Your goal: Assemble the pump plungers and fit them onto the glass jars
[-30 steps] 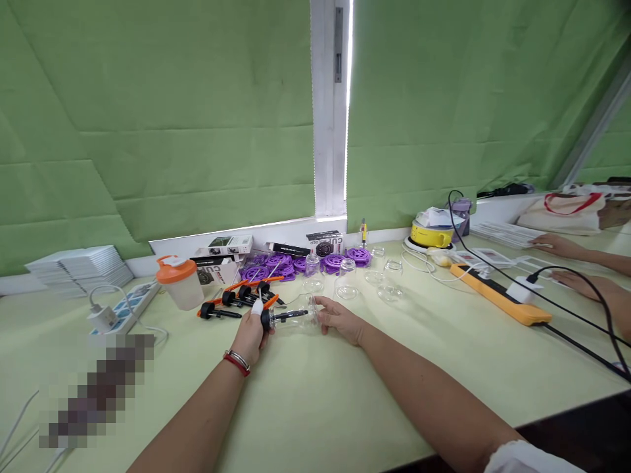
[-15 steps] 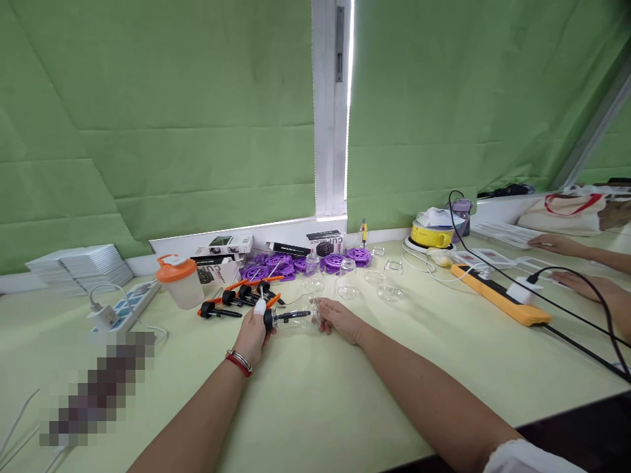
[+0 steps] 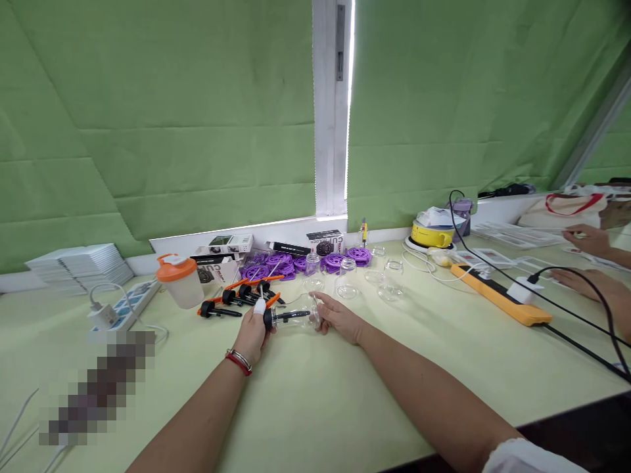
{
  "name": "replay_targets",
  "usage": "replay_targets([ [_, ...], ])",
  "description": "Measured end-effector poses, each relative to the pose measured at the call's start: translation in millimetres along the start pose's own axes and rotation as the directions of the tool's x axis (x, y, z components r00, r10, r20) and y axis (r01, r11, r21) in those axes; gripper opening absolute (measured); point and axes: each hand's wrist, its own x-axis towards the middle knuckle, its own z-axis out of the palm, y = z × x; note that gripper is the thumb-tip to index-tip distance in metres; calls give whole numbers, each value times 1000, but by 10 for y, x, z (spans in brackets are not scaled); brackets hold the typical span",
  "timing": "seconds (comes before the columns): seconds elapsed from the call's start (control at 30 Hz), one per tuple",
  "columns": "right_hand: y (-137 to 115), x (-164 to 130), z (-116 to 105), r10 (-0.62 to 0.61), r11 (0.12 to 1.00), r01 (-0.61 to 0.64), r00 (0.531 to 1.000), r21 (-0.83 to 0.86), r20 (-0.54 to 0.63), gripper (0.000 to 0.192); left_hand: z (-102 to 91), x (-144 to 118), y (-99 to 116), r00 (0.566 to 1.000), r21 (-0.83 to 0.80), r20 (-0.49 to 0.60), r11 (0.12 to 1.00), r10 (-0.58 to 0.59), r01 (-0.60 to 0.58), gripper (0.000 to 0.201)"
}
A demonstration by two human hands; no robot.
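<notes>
My left hand (image 3: 251, 335) is closed around a black cap (image 3: 268, 319), with a small white piece (image 3: 259, 306) showing at the thumb. A black stem runs from the cap into a clear bottle (image 3: 296, 316), which lies sideways between my hands. My right hand (image 3: 340, 318) grips the bottle's far, wider end between thumb and fingers. Beyond my left hand lie several black caps with stems and orange parts (image 3: 217, 310). Several more clear bottles (image 3: 348, 279) stand upright behind my right hand.
Purple plastic parts (image 3: 280, 265) and printed boxes (image 3: 219, 272) line the wall. An orange-lidded shaker cup (image 3: 182, 286) and a white power strip (image 3: 131, 305) are at left. At right are an orange power strip (image 3: 497, 295), black cables, a yellow pot (image 3: 431, 234) and another person's hands (image 3: 584, 281).
My hands keep their grip on the cap and bottle, the right fingers shifting slightly at the bottle's end. The other person's farther hand has lifted and moved right.
</notes>
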Motion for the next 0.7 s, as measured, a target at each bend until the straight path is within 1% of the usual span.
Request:
replay_targets([
  [0.1,-3,13,11,29,1000,-29,1000,7,-6,70,8,-13,13,1000,2,-4,1000,8,-8,48],
  [0.27,-43,-36,-12,-18,999,20,997,-33,73,67,8,-20,17,1000,13,-2,1000,-12,12,48],
  [0.3,-47,-46,-17,-22,999,24,997,-36,73,69,6,-17,13,1000,12,-3,1000,-13,13,48],
  [0.4,-48,-55,-20,-6,1000,7,1000,-25,25,77,2,-9,6,1000,11,-4,1000,-12,12,47],
  [0.47,-43,-47,-13,0,999,0,1000,-36,3,72,3,-10,9,1000,12,-3,1000,-11,11,46],
  [0.57,-34,-27,0,-15,997,16,1000,-76,2,62,6,-18,22,1000,17,-5,1000,-13,13,46],
  [0.7,-21,-5,2,-20,995,21,1000,-97,9,62,12,-29,35,1000,25,-1,1000,-19,19,46],
])
